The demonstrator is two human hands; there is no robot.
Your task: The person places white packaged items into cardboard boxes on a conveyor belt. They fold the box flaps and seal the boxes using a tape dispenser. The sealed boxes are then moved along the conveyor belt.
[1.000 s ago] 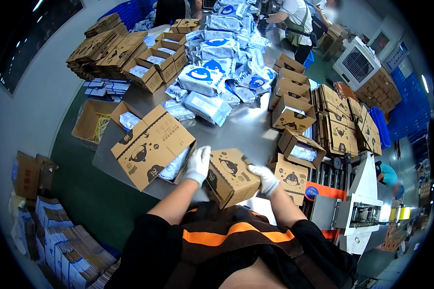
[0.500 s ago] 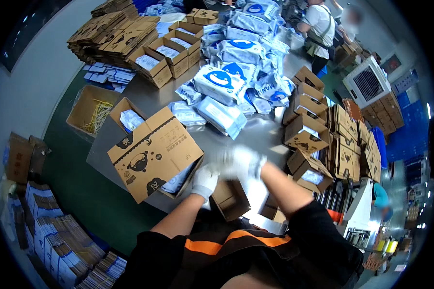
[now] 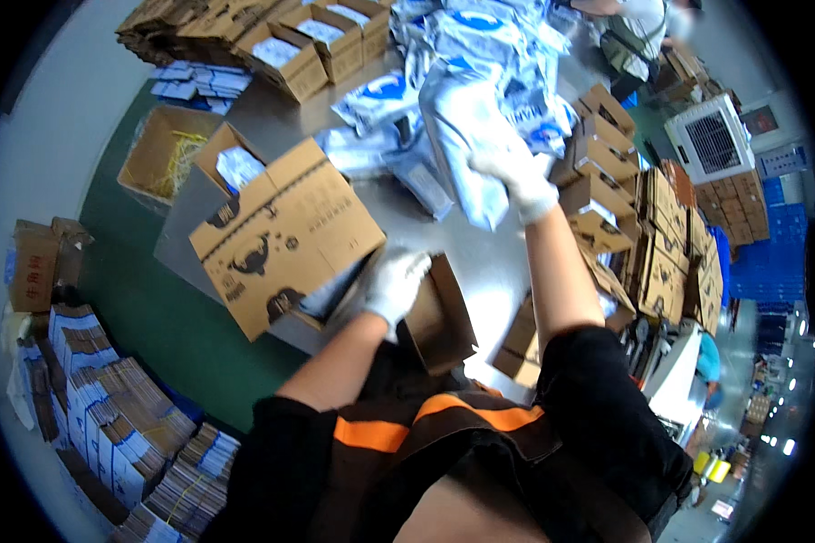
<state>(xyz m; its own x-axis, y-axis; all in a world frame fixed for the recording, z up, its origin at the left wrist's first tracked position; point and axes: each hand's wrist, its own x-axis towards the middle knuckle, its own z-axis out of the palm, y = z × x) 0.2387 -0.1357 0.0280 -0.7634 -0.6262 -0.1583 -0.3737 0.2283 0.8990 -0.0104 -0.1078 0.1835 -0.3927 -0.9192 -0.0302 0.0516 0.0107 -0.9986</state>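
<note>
My right hand (image 3: pixel 521 176), in a white glove, grips a soft white-and-blue plastic pack (image 3: pixel 460 113) that looks like a pack of wipes, held up over the metal table. Behind it is a heap of similar packs (image 3: pixel 484 36). My left hand (image 3: pixel 395 282), also gloved, is closed at the rim of a small open cardboard box (image 3: pixel 442 312) right in front of me; its fingertips are partly hidden. No pack shows inside that box. Left of this hand, a larger printed carton (image 3: pixel 290 240) sits with its flap raised over a pale pack.
Open boxes with packs in them (image 3: pixel 290 59) line the table's far left, and more open boxes (image 3: pixel 598 213) stand along the right. Flattened cartons (image 3: pixel 670 235) are stacked beyond those. A carton of yellow straps (image 3: pixel 167 149) sits off the left edge. Another person (image 3: pixel 638 41) stands at the far right.
My right hand has moved from above the small box up to the heap and now holds a pack. My left hand stays by the box. The view has shifted slightly.
</note>
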